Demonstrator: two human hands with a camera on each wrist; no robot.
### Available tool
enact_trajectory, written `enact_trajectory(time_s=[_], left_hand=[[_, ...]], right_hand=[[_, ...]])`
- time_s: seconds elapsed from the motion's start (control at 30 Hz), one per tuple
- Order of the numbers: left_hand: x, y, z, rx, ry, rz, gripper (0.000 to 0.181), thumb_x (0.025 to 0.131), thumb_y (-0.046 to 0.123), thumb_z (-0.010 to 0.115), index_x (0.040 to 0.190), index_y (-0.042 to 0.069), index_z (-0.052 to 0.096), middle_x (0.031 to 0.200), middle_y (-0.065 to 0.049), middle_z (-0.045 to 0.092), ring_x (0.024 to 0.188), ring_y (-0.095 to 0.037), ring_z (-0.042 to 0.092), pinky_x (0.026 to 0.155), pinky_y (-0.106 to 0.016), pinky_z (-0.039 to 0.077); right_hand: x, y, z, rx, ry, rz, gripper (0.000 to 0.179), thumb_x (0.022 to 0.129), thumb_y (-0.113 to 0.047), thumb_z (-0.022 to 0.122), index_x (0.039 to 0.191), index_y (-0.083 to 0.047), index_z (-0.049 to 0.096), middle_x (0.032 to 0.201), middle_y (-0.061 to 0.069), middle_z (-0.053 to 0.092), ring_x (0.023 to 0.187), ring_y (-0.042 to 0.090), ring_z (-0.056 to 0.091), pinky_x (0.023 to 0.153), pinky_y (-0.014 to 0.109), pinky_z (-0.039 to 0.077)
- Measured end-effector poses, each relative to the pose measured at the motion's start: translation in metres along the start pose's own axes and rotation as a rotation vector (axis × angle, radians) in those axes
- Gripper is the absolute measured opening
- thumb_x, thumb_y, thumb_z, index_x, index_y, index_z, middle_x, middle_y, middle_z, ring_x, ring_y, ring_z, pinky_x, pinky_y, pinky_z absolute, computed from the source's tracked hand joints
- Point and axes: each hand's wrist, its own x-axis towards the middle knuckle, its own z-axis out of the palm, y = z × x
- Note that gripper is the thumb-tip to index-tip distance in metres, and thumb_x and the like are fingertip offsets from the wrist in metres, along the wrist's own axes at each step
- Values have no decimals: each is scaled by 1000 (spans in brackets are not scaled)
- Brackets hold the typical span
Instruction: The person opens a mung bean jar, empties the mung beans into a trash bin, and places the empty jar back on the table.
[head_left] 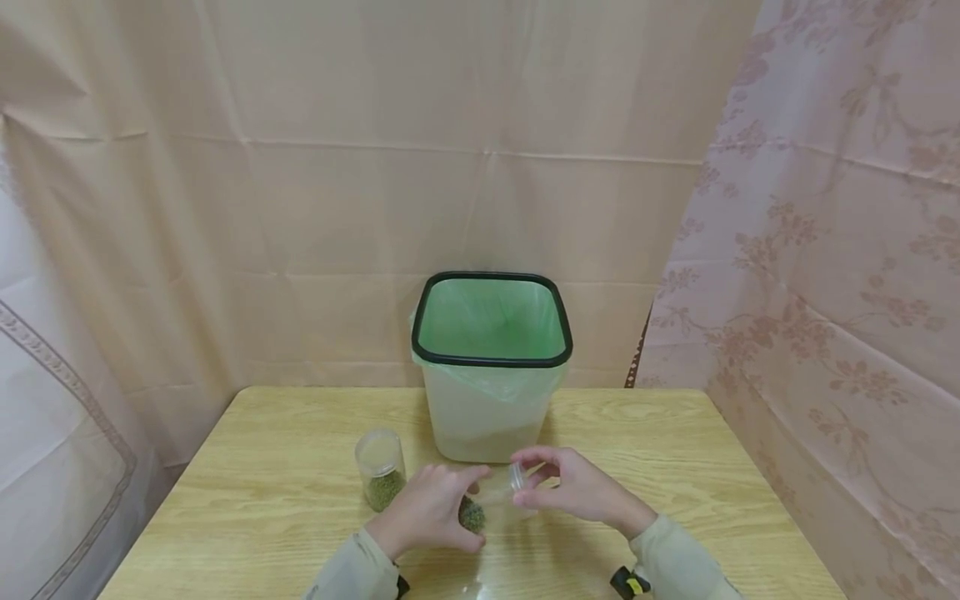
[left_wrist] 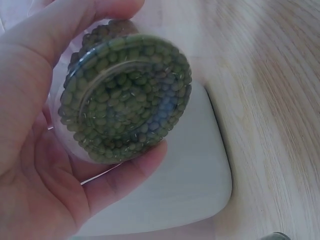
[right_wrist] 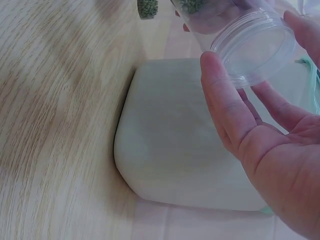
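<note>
A clear plastic jar [head_left: 495, 492] is tipped nearly onto its side between my hands, its mouth end toward the right. Green mung beans [left_wrist: 125, 97] fill its base end, seen through the round bottom in the left wrist view. My left hand [head_left: 429, 507] grips the base end, thumb and fingers on opposite sides. At the other end, the fingers and thumb of my right hand [head_left: 576, 489] hold the clear ridged lid [right_wrist: 260, 47] at the jar's mouth. To the left of my left hand stands a second clear jar [head_left: 379, 454], upright and partly filled with green beans.
Just behind my hands stands a whitish bin [head_left: 487, 425] with a black rim [head_left: 491, 362] and a pale green liner bag [head_left: 487, 312]. All of it rests on a wood-grain table [head_left: 262, 467]. A beige curtain [head_left: 337, 208] hangs behind, a flowered one [head_left: 840, 292] at the right.
</note>
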Motion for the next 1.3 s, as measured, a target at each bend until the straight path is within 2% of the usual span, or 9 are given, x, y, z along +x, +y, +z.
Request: enact_trajectory(time_s=[0.3, 0.37, 0.53, 0.67, 0.77, 0.87, 1.0, 1.17, 1.3], left_hand=[[0, 0, -1, -39, -20, -8, 72, 65, 33, 88, 128, 4, 66, 95, -1, 76, 57, 10, 49, 62, -14, 47], [0, 0, -1, -42, -19, -4, 72, 64, 33, 88, 127, 5, 67, 94, 1, 75, 56, 11, 50, 63, -13, 48], [0, -1, 0, -61, -28, 0, 73, 62, 34, 88, 126, 4, 68, 91, 1, 75, 67, 6, 58, 68, -17, 51], [0, 0, 1, -78, -43, -29, 74, 63, 34, 89, 126, 3, 67, 94, -3, 76, 74, 2, 64, 71, -19, 54], [0, 2, 1, -73, -47, -64, 74, 64, 35, 88, 128, 3, 66, 95, -5, 76, 71, 1, 63, 70, -20, 54], [1, 5, 0, -35, -34, -75, 75, 65, 37, 87, 128, 2, 66, 94, -5, 76, 68, 1, 62, 67, -20, 54], [2, 8, -1, 13, -2, -61, 75, 65, 40, 86, 126, 1, 67, 91, -2, 75, 69, 1, 62, 65, -19, 54], [2, 9, -1, 10, 6, -58, 75, 64, 40, 86, 126, 2, 67, 90, -2, 75, 65, 4, 58, 63, -17, 52], [1, 9, -1, -20, -5, -65, 74, 65, 38, 86, 127, 2, 66, 92, -2, 75, 58, 7, 51, 61, -14, 50]], right_hand=[[-3, -1, 2, 36, 1, -25, 54, 87, -19, 81, 134, -1, 61, 117, 11, 65, 103, 28, 62, 80, 33, 59], [-4, -1, 2, 41, 11, -30, 53, 86, -19, 82, 132, -2, 62, 118, 10, 64, 102, 28, 62, 80, 33, 60], [-4, 1, 3, 57, 8, -27, 53, 85, -18, 82, 132, -2, 63, 123, 12, 64, 104, 29, 63, 83, 34, 59], [-3, 4, 4, 40, 2, -48, 50, 89, -19, 79, 133, -3, 62, 124, 15, 63, 104, 27, 62, 82, 32, 59], [-1, 6, 8, -26, 28, -113, 43, 95, -20, 71, 134, -2, 61, 124, 16, 64, 103, 26, 64, 80, 32, 59], [1, 6, 14, -159, 121, -175, 35, 103, -26, 60, 131, -5, 62, 122, 12, 67, 99, 22, 66, 78, 31, 59], [3, 4, 24, -324, 235, -172, 36, 109, -35, 45, 128, -12, 65, 110, 2, 72, 90, 14, 68, 75, 30, 56], [2, 2, 28, -430, 255, -132, 40, 109, -41, 41, 125, -13, 66, 91, -4, 69, 69, 6, 61, 63, 26, 52], [0, 1, 27, -466, 236, -143, 35, 109, -40, 43, 116, -14, 66, 76, -10, 60, 58, 2, 51, 55, 24, 47]])
